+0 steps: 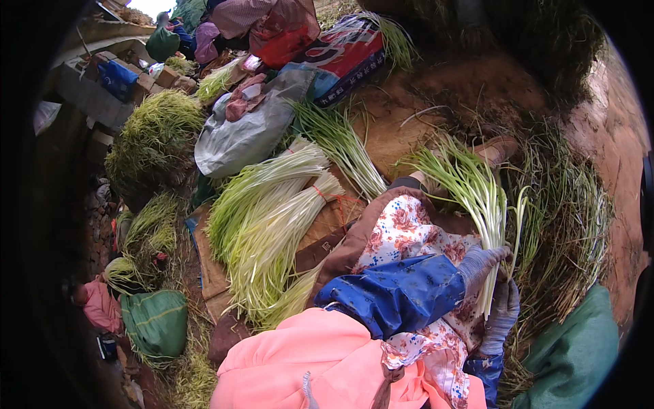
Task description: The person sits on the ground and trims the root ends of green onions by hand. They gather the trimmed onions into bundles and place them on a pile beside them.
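Observation:
A bunch of long green-and-white leafy stalks, which look like garlic chives (483, 204), is held in my left hand (483, 263), gloved in grey knit below a blue sleeve cover. Just below it, my right hand (503, 307), also gloved, grips a thin loose stalk (519, 220) by its lower end; its fingertips are partly hidden. Both hands are over a floral apron (403, 230). To the left, pale stalks in large bundles (271, 204) lie on cardboard, one bound with red string (327, 196). More green stalks (342, 143) lie beyond.
A heap of grassy trimmings (557, 220) lies on the right beside green cloth (577, 353). A white sack (245, 133) and a red-and-blue bag (342, 56) lie ahead. Yellow-green piles (153, 133) and a green sack (156, 322) are at left. Other people sit at upper left and lower left.

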`<state>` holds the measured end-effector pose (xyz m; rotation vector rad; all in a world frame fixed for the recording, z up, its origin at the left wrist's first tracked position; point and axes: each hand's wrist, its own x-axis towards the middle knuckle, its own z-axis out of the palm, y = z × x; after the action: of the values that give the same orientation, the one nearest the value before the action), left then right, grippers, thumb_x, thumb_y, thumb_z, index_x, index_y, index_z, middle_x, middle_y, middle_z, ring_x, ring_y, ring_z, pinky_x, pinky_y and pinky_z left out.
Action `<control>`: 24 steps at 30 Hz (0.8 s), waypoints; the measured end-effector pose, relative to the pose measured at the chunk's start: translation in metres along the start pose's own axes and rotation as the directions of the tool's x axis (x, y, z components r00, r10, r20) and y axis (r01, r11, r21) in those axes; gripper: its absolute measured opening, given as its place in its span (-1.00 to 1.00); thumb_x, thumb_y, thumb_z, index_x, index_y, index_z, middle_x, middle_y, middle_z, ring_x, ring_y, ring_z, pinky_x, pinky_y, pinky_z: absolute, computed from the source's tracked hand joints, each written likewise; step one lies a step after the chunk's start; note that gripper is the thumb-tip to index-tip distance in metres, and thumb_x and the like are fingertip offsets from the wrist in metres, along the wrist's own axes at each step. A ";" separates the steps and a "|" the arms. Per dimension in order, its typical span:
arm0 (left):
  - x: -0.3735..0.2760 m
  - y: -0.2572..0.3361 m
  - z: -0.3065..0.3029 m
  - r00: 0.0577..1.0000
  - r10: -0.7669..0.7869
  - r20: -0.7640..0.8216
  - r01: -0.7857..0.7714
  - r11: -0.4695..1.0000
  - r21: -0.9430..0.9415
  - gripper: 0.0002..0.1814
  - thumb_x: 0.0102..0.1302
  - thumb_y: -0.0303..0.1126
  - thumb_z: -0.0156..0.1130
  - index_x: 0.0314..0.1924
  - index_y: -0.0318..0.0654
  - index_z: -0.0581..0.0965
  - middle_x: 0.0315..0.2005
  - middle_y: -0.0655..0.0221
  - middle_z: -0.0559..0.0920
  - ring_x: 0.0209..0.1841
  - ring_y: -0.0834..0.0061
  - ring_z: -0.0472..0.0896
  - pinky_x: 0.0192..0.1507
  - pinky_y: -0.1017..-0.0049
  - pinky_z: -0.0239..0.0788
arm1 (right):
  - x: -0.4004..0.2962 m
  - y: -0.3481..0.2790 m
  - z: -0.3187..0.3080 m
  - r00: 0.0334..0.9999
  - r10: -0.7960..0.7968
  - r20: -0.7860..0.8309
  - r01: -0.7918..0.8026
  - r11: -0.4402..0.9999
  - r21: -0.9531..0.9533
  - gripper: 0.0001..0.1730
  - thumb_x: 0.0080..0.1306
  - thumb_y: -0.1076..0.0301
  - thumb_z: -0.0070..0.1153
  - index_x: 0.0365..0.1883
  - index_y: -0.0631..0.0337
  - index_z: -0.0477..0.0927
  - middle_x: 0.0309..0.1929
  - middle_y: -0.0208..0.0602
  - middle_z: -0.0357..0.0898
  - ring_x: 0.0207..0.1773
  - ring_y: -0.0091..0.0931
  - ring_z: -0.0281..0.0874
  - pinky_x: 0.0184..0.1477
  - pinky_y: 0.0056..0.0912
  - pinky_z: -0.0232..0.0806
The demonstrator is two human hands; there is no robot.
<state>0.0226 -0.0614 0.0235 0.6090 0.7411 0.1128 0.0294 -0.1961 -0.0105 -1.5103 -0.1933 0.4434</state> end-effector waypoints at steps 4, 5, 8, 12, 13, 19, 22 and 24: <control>0.007 -0.002 -0.001 1.000 0.007 -0.014 -0.005 0.992 0.124 -0.83 0.11 -0.36 0.23 -0.34 -0.30 0.54 -0.55 0.33 0.57 -0.61 0.52 0.49 -0.62 0.55 0.34 | 0.001 -0.005 -0.004 0.988 0.077 -0.135 -0.064 0.994 0.092 -0.68 0.34 0.33 -0.12 0.01 0.28 0.44 -0.13 -0.39 0.51 -0.20 -0.65 0.42 -0.13 -0.62 0.29; 0.009 -0.004 0.000 0.998 -0.048 -0.027 0.053 0.975 0.216 -0.83 0.11 -0.35 0.24 -0.35 -0.30 0.55 -0.56 0.33 0.57 -0.60 0.51 0.50 -0.62 0.55 0.33 | 0.002 -0.011 -0.005 0.985 -0.058 -0.162 0.069 0.996 0.063 -0.66 0.34 0.31 -0.12 0.03 0.27 0.41 -0.13 -0.35 0.51 -0.20 -0.64 0.43 -0.17 -0.63 0.30; 0.010 -0.011 -0.003 0.988 -0.122 0.089 0.108 0.982 0.153 -0.82 0.09 -0.33 0.26 -0.38 -0.29 0.55 -0.63 0.39 0.52 -0.62 0.53 0.48 -0.65 0.56 0.30 | 0.008 -0.046 0.012 1.000 -0.009 0.017 0.002 0.939 0.345 -0.59 0.31 0.25 -0.07 0.08 0.25 0.35 -0.12 -0.31 0.50 -0.24 -0.59 0.45 -0.22 -0.60 0.35; 0.002 0.003 -0.002 0.999 -0.046 -0.017 0.048 0.976 0.210 -0.81 0.10 -0.32 0.27 -0.32 -0.25 0.54 -0.64 0.45 0.50 -0.64 0.58 0.47 -0.66 0.61 0.28 | 0.019 -0.049 0.004 0.996 0.078 -0.053 -0.053 0.929 0.367 -0.58 0.29 0.22 -0.03 0.07 0.23 0.37 -0.08 -0.30 0.46 -0.25 -0.58 0.46 -0.15 -0.56 0.36; 0.002 0.006 -0.006 0.997 0.012 -0.072 0.003 0.979 0.206 -0.81 0.10 -0.32 0.27 -0.31 -0.25 0.54 -0.62 0.45 0.51 -0.63 0.60 0.47 -0.66 0.62 0.28 | 0.021 -0.057 0.004 0.973 0.045 -0.225 0.040 0.932 0.359 -0.60 0.30 0.25 -0.03 0.07 0.21 0.37 -0.18 -0.34 0.50 -0.24 -0.59 0.45 -0.14 -0.56 0.35; 0.003 0.010 -0.010 0.993 0.120 0.012 -0.119 0.990 -0.071 -0.80 0.16 -0.34 0.23 -0.22 -0.22 0.52 -0.43 0.43 0.59 -0.62 0.62 0.48 -0.58 0.63 0.35 | 0.021 -0.018 -0.036 0.993 -0.005 -0.117 0.006 1.000 0.006 -0.70 0.29 0.48 -0.04 0.01 0.26 0.44 -0.23 -0.38 0.51 -0.25 -0.67 0.43 -0.15 -0.59 0.34; -0.002 -0.001 -0.008 0.997 -0.065 0.049 0.060 0.994 0.087 -0.76 0.15 -0.35 0.24 -0.19 -0.26 0.51 -0.43 0.41 0.60 -0.58 0.61 0.51 -0.57 0.63 0.36 | 0.014 -0.003 -0.007 0.961 -0.272 0.050 0.268 0.874 -0.406 -0.74 0.22 0.52 0.01 -0.10 0.35 0.50 -0.26 -0.23 0.54 -0.25 -0.49 0.49 -0.14 -0.48 0.35; -0.005 -0.001 -0.003 0.996 -0.037 0.085 0.021 0.983 0.181 -0.74 0.15 -0.36 0.24 -0.18 -0.31 0.50 -0.44 0.38 0.60 -0.55 0.59 0.53 -0.56 0.64 0.36 | 0.018 -0.001 -0.003 0.929 -0.345 0.131 0.366 0.823 -0.435 -0.74 0.22 0.52 0.02 -0.11 0.39 0.48 -0.23 -0.22 0.54 -0.19 -0.50 0.48 -0.10 -0.49 0.33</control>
<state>0.0168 -0.0620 0.0238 0.7703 0.6788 -0.0083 0.0466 -0.1914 -0.0127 -1.8716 -0.6446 0.1306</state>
